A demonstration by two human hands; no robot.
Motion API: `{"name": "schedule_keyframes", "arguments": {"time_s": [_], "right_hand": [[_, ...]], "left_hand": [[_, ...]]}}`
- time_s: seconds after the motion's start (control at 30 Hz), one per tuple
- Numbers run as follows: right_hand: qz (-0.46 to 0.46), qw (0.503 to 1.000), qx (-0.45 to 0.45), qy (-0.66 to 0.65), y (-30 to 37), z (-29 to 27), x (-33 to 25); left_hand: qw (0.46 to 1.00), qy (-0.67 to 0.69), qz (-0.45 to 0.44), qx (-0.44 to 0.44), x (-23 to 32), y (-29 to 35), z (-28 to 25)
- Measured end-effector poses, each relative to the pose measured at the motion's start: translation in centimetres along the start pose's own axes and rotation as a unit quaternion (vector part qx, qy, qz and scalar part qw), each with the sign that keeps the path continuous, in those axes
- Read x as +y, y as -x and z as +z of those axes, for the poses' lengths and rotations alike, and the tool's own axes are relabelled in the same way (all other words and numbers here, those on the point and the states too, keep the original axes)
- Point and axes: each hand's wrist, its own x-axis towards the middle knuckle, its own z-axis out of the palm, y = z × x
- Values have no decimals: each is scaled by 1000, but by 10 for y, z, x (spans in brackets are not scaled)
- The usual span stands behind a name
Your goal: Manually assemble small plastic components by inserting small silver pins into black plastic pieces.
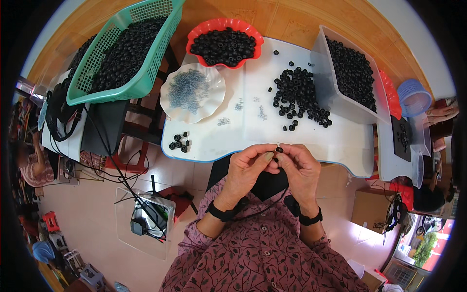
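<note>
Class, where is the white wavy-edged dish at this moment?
In the head view, the white wavy-edged dish sits at the left end of the white table, just below the red bowl and right of the green basket.

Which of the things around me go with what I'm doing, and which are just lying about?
Likely the job:
small black part between left hand and right hand
loose black parts
silvery pieces on white plate
red bowl
green basket
clear bin

Probably lying about:
black bag
cardboard box
blue basket
</note>
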Motion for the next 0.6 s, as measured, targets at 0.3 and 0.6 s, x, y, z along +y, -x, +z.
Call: {"name": "schedule_keyframes", "arguments": {"time_s": [0.3,0.6], "right_hand": [[-24,1000,7,10,0,3,-7],[-49,998,17,35,0,6,-6]], "left_hand": [[994,106,-33,13,2,0,-2],[980,196,-29,-14,7,0,-4]]}}
